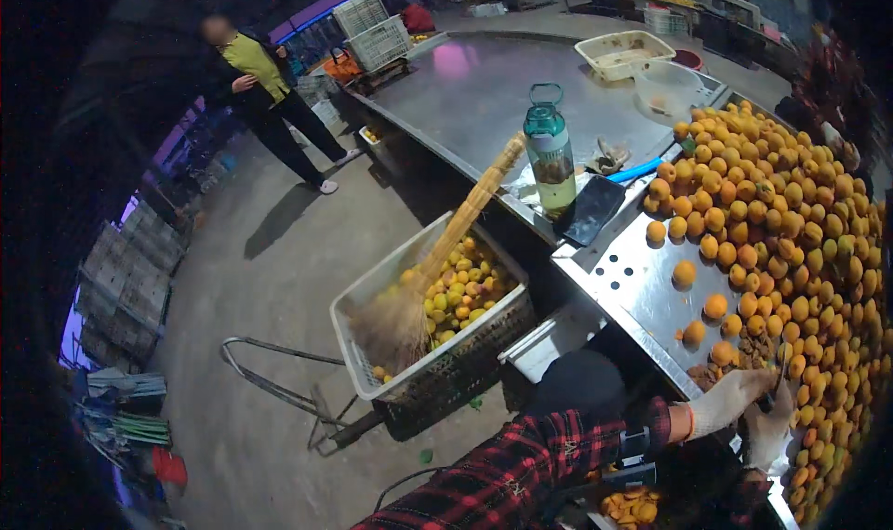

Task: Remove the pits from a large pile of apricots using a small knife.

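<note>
My left hand, in a pale knit glove, reaches over the near edge of a metal worktable. Close against it is my right hand, also gloved, its fingers around the dark handle of a thin-bladed tool that looks like a small knife. Whether my left fingers hold a fruit is hidden. Beyond both hands spreads a big heap of orange-yellow fruit, apparently apricots. A few single fruits lie apart from the heap. Brown scraps sit beside my left hand. Below the table edge are cut fruit pieces.
A straw broom leans across a fruit-filled crate on a hand cart. A bottle and a phone rest on the table, with a plastic basin farther back. Another person stands at left.
</note>
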A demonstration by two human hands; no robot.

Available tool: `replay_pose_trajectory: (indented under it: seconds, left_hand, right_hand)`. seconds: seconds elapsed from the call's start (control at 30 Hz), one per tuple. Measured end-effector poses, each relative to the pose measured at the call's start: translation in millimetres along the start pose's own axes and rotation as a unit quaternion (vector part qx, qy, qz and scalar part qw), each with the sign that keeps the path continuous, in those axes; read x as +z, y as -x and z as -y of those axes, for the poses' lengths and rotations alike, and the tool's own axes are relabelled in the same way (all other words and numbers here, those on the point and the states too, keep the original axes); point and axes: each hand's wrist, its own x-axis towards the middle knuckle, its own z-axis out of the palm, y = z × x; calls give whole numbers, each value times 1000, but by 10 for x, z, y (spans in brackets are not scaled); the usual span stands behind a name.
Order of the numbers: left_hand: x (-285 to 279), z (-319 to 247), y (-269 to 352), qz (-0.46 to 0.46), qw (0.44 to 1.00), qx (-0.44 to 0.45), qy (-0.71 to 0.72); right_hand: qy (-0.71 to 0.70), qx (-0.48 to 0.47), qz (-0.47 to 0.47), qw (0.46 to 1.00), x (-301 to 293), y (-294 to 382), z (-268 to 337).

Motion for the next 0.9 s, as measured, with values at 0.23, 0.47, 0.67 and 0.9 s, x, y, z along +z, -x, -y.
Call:
replay_pose_trajectory:
  seconds: [0.23, 0.47, 0.67, 0.9]
  left_hand:
    - [24, -170, -1, -37, 999, -21, -20]
    - [95, 11, -21, -87, 996, -26, -25]
    - [45, -105, 27, -42, 996, -63, -56]
    - [-13, -547, 132, 294, 924, -49, -238]
  right_hand:
    - [2, 34, -82, 996, 52, -1, -9]
    - [-20, 27, -119, 992, -332, -115, -124]
    - [33, 64, -142, 987, -479, -116, -165]
    - [217, 27, -107, 970, -590, -62, -180]
